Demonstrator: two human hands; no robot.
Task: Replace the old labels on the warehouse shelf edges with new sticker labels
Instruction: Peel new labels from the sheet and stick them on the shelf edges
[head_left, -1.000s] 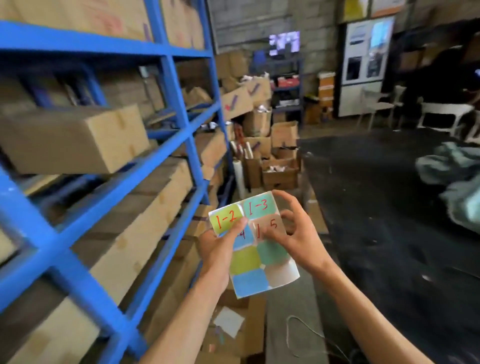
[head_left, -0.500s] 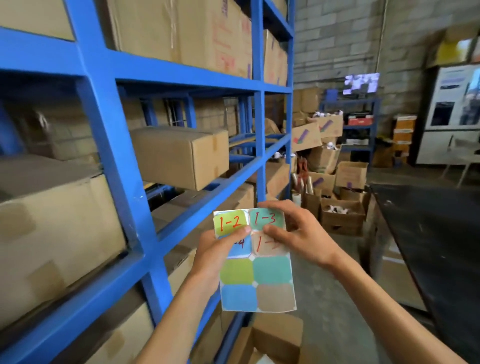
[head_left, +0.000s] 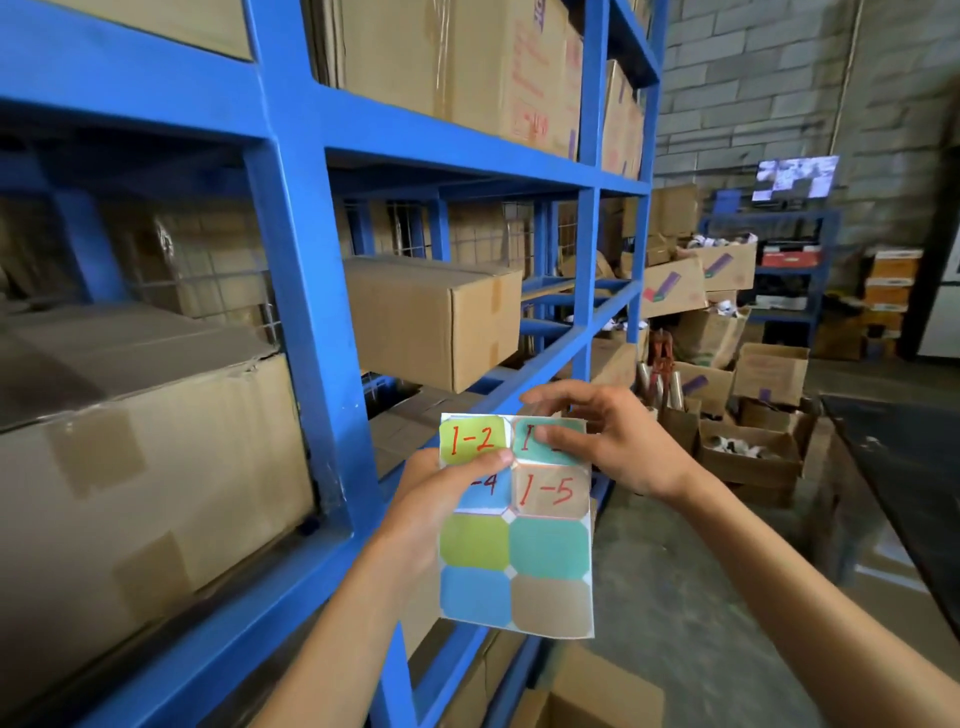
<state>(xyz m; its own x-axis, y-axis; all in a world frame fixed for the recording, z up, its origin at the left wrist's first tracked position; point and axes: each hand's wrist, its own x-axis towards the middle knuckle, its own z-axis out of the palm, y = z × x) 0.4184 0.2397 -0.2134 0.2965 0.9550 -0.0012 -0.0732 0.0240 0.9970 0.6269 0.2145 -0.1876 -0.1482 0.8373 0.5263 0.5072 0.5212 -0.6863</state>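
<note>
Right hand (head_left: 618, 447) thumb now over sticker sheet (head_left: 545, 561) top.

Even, moderately bright daylight; shelf bays (head_left: 197, 249) recessed in shadow. Wide-angle bending curves the blue uprights (head_left: 296, 291) at edges. Soft blur throughout, background mushy.

sticker sheet (head_left: 545, 561), red "1-2", "1-5"

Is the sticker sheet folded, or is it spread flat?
Spread flat. The sticker sheet shows all four rows of stickers; the left hand holds its left edge, and the right hand pinches the top teal sticker.
</note>
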